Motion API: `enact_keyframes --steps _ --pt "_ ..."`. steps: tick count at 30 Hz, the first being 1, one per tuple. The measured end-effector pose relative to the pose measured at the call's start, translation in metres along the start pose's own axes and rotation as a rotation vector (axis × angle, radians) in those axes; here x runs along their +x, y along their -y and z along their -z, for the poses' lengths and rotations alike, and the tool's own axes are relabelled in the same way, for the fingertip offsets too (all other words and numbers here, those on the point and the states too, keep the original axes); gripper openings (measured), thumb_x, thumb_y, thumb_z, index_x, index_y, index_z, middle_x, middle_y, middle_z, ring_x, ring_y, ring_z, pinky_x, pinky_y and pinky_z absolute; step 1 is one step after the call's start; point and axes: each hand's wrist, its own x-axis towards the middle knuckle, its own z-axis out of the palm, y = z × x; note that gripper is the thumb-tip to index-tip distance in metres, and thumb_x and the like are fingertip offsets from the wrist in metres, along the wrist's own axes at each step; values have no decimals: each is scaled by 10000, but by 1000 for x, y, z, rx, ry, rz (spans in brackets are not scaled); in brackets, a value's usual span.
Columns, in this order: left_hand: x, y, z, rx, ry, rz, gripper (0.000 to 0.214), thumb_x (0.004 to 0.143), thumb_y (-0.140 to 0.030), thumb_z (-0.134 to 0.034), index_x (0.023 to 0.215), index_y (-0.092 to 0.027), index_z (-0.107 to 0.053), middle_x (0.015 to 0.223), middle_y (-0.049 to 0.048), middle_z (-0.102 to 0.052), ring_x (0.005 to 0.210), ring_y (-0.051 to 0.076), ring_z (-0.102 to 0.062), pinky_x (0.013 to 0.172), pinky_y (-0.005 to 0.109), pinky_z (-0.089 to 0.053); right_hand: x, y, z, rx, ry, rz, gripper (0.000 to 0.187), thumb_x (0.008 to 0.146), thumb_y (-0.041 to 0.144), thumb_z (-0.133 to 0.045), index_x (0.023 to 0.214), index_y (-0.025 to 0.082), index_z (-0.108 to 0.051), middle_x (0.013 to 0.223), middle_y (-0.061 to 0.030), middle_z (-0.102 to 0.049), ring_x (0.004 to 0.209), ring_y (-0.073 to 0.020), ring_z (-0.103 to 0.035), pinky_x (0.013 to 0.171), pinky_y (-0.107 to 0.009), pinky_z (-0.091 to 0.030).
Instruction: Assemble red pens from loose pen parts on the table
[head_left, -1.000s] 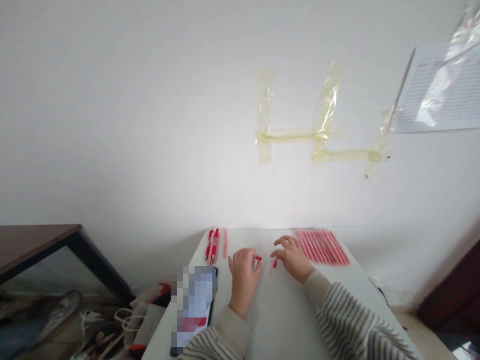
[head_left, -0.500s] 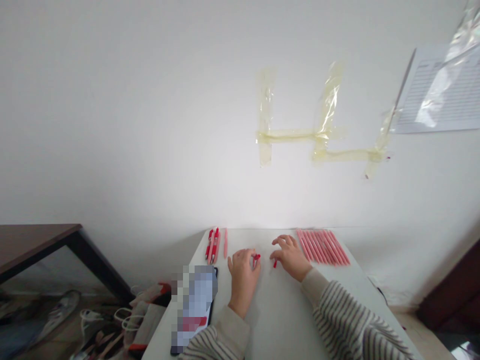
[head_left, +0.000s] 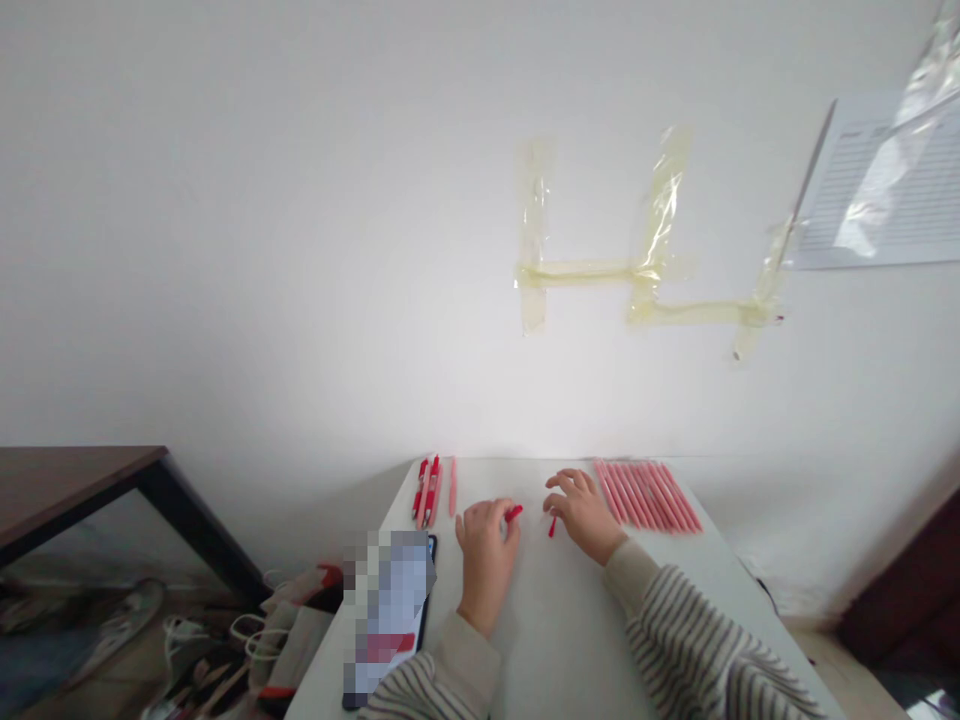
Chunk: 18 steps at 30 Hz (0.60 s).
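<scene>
My left hand [head_left: 487, 530] is above the white table, its thumb and fingers closed on a short red pen part [head_left: 514, 513] that points toward the right. Facing it, my right hand [head_left: 583, 512] has curled fingers. A thin red pen piece [head_left: 553, 527] sticks out below its thumb and seems pinched there, though the grip is partly hidden. Left of my left hand lies a single pink pen [head_left: 453, 487]. Beyond it is a small group of red and pink pens [head_left: 427, 492]. Several pink pens [head_left: 646, 494] lie side by side in a row by my right hand.
A phone [head_left: 390, 615] with a blurred screen lies along the left edge of the white table [head_left: 559, 650]. A brown table [head_left: 82, 460] stands at the left, with bags [head_left: 289, 640] on the floor. Yellowed tape [head_left: 585, 272] and a paper sheet [head_left: 892, 190] are on the wall.
The red part in my left hand has turned and now shows more of its length. My right hand stays almost in place, its red piece slightly tilted.
</scene>
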Motion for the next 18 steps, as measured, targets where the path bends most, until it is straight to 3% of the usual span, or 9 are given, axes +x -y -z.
enact_keyframes --steps 9,18 --pt "2 0 -1 4 28 -33 213 813 -200 -615 977 -286 -719 924 20 -720 913 211 -627 873 373 -432 -15 -4 6 66 -112 -46 160 917 120 -594 993 228 -684 1101 -65 -699 1181 -263 -527 1052 -492 -417" --pt "-1 -2 -2 -22 85 -63 207 854 -251 -598 1001 -308 -733 905 24 -695 909 209 -603 879 378 -425 -32 -1 3 67 -153 -127 187 958 152 -520 961 232 -689 994 -69 -734 1164 -261 -595 1127 -588 -324"
